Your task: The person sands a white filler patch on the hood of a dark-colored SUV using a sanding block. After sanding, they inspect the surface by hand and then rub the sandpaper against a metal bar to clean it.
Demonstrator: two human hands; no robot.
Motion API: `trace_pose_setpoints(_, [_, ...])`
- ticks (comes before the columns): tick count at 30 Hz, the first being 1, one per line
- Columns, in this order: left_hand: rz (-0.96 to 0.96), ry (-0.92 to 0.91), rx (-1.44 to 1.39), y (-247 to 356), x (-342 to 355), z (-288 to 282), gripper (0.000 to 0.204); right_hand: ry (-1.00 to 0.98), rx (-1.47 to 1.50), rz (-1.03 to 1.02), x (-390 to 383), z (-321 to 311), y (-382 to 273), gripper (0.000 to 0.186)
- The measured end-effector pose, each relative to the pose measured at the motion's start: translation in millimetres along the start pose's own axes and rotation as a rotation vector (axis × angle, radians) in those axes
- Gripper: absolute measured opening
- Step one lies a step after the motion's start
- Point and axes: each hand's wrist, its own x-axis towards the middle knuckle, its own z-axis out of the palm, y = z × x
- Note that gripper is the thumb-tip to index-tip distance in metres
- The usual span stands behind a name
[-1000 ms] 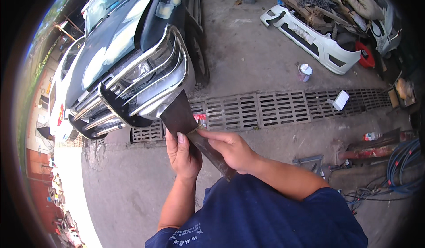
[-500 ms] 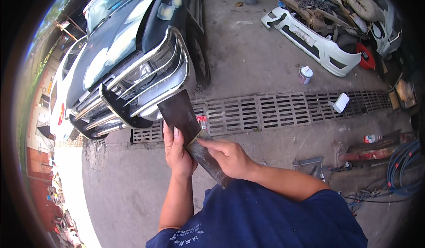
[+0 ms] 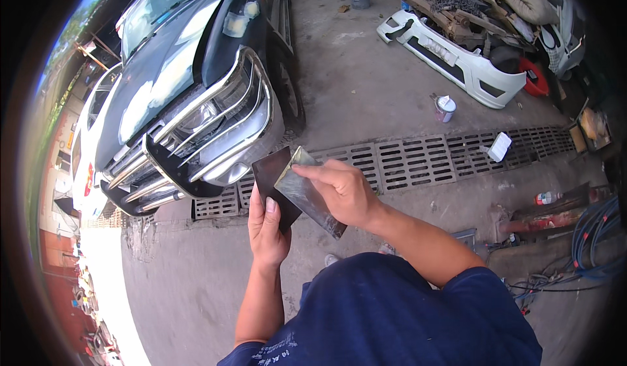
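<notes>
My left hand is closed on a dark brown flat plate, its thumb lying along the near face. My right hand grips a thin grey putty spreader, with fingers pressed on it near its upper edge, where a yellowish paste clings. The spreader lies tilted across the right side of the plate and hides part of it. Both are held up in front of my chest, just short of the chrome bull bar of a dark car. Pale patches mark the car's hood and fender.
A floor drain grating crosses the ground ahead, with a white container on it. Beyond stand a paint can, a white bumper and a scrap pile. Blue hoses lie coiled at the right.
My right hand has moved up and the spreader with it, so its pasted edge now sits near the plate's top. The plate's top has shifted slightly right and down.
</notes>
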Motion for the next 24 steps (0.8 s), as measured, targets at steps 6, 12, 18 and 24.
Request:
trace_pose_setpoints(6, [-0.058, -0.054, 0.106, -7, 2, -9, 0.048, 0.014, -0.001, -0.083, -26, 13, 10, 0.033])
trace_pose_setpoints(12, [-0.105, -0.014, -0.022, 3, 0, -3, 0.049, 0.007, -0.094, -0.092, -16, 1, 10, 0.037])
trace_pose_setpoints(18, [-0.238, -0.157, 0.417, 5, -8, -28, 0.046, 0.033, -0.265, -0.213, -10, -11, 15, 0.039])
trace_pose_setpoints(24, [-0.278, -0.100, 0.254, 14, -11, -26, 0.048, -0.052, -0.237, -0.202, -18, -10, 14, 0.042])
